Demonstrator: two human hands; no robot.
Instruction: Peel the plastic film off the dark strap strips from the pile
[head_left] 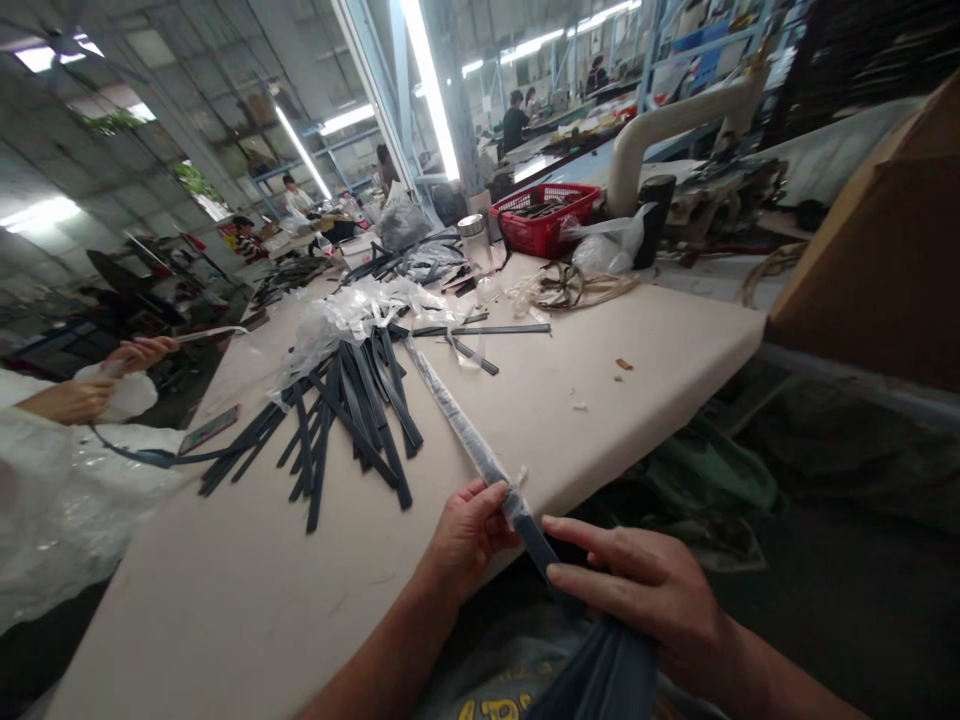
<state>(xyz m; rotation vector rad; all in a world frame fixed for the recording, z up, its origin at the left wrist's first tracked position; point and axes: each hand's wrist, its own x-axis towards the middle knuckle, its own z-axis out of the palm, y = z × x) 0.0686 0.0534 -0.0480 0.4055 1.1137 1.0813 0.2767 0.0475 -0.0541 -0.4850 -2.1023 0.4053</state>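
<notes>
My left hand point(476, 525) pinches a dark blue-grey strap where it enters a clear plastic sleeve point(457, 420). The sleeved length of that strap lies slanting across the table, away from me. Just below the sleeve's mouth, my right hand point(637, 580) holds the bare part of the strap point(538, 545), its index and middle fingers stretched along it and its thumb hidden. Under the right hand, more dark fabric point(600, 675) hangs over my lap. To the left, several similar straps point(352, 420) lie fanned out on the table, their far ends beneath crumpled clear plastic sleeves point(367, 305).
A pale table point(247, 590) spreads before me. On the left, another person's hands point(105, 380) hold a strap and a sleeve, near a phone point(210, 428). Farther back are a red basket point(544, 215), a metal-lidded jar point(472, 235) and coiled cords point(570, 288). A cardboard box point(885, 220) stands right.
</notes>
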